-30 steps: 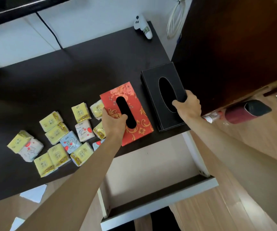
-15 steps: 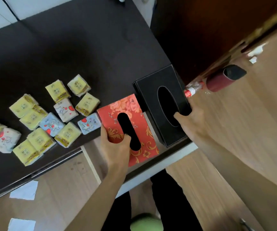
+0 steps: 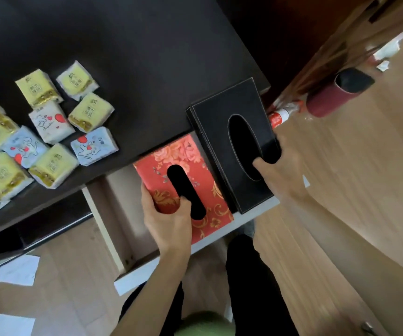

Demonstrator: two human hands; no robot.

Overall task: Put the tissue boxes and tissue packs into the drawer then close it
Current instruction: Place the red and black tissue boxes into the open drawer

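My left hand [image 3: 165, 220] grips the near end of a red floral tissue box [image 3: 205, 180], thumb in its slot, holding it inside the open drawer [image 3: 103, 214]. To its right, my right hand [image 3: 280, 175] grips a black leather tissue box [image 3: 232, 139] with the thumb in its oval opening; this box is over the drawer's right side and the desk edge. Several small tissue packs [image 3: 50, 163], yellow, white and blue, lie on the dark desk top [image 3: 134, 57] at the left.
The drawer's white front panel [image 3: 147, 270] juts toward my legs. A dark red cylinder [image 3: 334, 98] and a red-and-white tube [image 3: 279, 117] lie on the wooden floor at the right. White paper scraps [image 3: 18, 270] lie on the floor at the lower left.
Both hands have carried the boxes off the desk top toward me. The red box has sunk into the drawer; the black box hangs over the drawer's right side.
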